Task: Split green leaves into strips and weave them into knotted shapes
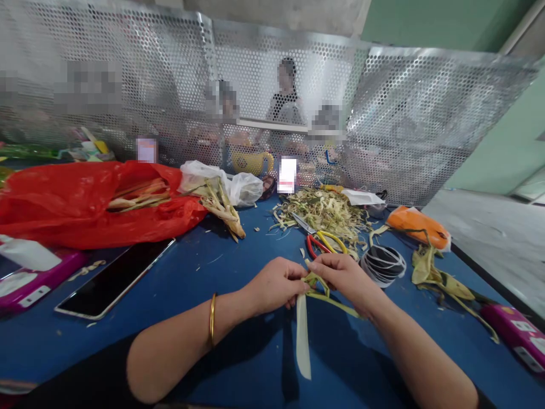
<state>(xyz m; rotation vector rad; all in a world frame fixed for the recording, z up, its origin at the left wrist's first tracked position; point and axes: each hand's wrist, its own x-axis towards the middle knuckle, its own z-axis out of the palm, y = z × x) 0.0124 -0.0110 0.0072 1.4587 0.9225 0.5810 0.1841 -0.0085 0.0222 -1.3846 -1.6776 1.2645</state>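
Note:
Over the middle of the blue table, my left hand (276,284) pinches yellow-green leaf strips (334,302) between thumb and fingers. A wide pale strip (302,341) with a pointed end hangs below its fingertips. Close beside it, my right hand (344,277) is closed on the same yellow-green strips. The fingers hide where the strips cross. Just beyond my hands lie scissors (326,241) with one red and one yellow handle, blades partly over a heap of leaf trimmings (319,210). A coil of white-edged dark strip (383,266) sits right of my right hand.
At left are a red plastic bag (55,204) of dried stalks, a dark phone (119,278) and a purple power strip (42,284). Another purple power strip (517,335), an orange packet (419,227) and loose leaves (443,278) lie right. Perforated metal panels (272,51) rise behind; people sit beyond.

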